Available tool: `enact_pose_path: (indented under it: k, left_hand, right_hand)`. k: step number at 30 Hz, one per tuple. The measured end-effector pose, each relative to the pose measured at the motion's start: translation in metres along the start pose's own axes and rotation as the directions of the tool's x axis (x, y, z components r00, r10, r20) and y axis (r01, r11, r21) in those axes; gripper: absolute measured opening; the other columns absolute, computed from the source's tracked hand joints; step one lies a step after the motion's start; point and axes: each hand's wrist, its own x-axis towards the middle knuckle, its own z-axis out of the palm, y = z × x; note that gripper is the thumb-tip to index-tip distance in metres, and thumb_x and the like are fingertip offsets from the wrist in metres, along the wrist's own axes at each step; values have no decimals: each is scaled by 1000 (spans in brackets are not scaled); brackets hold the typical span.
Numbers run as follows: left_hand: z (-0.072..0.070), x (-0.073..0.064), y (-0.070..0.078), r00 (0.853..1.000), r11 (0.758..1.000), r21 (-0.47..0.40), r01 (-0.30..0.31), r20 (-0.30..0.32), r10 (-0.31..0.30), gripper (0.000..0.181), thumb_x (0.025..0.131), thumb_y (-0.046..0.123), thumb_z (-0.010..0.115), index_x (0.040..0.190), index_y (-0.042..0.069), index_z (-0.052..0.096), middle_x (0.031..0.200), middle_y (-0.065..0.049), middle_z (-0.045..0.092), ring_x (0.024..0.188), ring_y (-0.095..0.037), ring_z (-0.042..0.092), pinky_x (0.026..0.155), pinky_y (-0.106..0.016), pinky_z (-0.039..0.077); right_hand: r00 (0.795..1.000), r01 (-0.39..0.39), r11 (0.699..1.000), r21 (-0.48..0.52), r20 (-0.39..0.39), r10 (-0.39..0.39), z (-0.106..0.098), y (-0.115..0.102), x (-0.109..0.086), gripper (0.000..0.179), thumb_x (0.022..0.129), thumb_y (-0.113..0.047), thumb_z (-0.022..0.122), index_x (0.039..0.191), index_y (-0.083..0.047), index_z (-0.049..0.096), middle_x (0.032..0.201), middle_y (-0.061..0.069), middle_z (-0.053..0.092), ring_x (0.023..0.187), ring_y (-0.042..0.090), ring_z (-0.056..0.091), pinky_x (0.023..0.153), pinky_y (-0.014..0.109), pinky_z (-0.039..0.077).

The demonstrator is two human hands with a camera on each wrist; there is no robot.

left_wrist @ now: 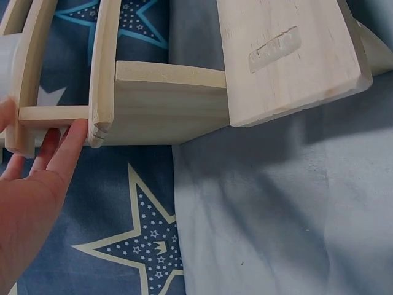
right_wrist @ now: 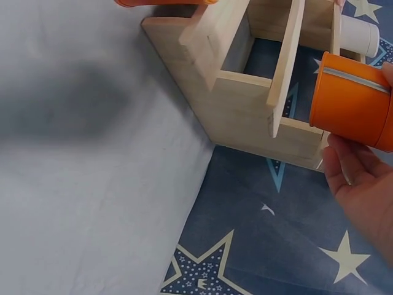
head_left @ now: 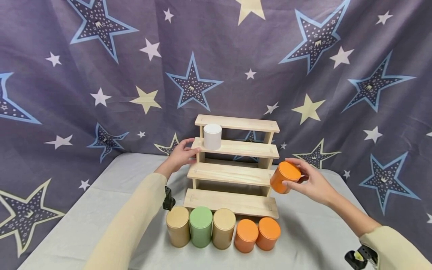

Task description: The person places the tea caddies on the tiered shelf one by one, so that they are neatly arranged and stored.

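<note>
My right hand (head_left: 315,183) holds an orange canister (head_left: 281,180) between thumb and fingers, tilted in the air beside the shelf's right end. In the right wrist view, the same canister (right_wrist: 350,101) shows a pale band near one end. My left hand (head_left: 182,154) grips the left end of a tiered wooden shelf (head_left: 233,174) at the second board from the top. Several of its fingers (left_wrist: 67,153) touch the side of the shelf in the left wrist view. On that board's left part stands a white canister (head_left: 212,137), close to the left hand.
In front of the shelf stand a gold canister (head_left: 178,227), a green canister (head_left: 201,227), another gold canister (head_left: 224,228) and two orange canisters (head_left: 246,236), in a row on the pale cloth (head_left: 141,228). A star-patterned curtain (head_left: 236,93) hangs behind.
</note>
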Motion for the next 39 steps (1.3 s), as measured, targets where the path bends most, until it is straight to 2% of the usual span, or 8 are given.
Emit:
enact_pose_path:
  k: [13, 23, 39]
  left_hand:
    - [-1, -1, -1, 1000, 1000, 22, -13, -2, 13, 63, 93, 23, 58, 147, 17, 25, 139, -23, 40, 124, -37, 47, 98, -46, 49]
    - [-2, 0, -5, 1000, 1000, 10, -14, -2, 14, 62, 93, 20, 58, 146, 16, 26, 138, -23, 41, 124, -37, 48, 97, -46, 49]
    - [1, 2, -1, 1000, 1000, 3, -4, -12, 4, 62, 93, 18, 59, 145, 16, 26, 135, -24, 43, 122, -37, 49, 97, -47, 49]
  right_hand:
    - [1000, 3, 1000, -22, -14, -4, -2, -12, 19, 65, 81, -28, 74, 136, -11, 43, 114, 8, 59, 83, 13, 56, 70, 22, 53]
    - [1000, -10, 1000, 7, -13, 10, 0, -19, 34, 67, 82, -31, 73, 137, -13, 41, 117, 10, 59, 86, 18, 59, 73, 24, 54]
    - [1000, -13, 999, 32, -13, 13, 7, -30, 56, 67, 82, -32, 72, 138, -14, 40, 114, 11, 60, 88, 21, 60, 73, 21, 53]
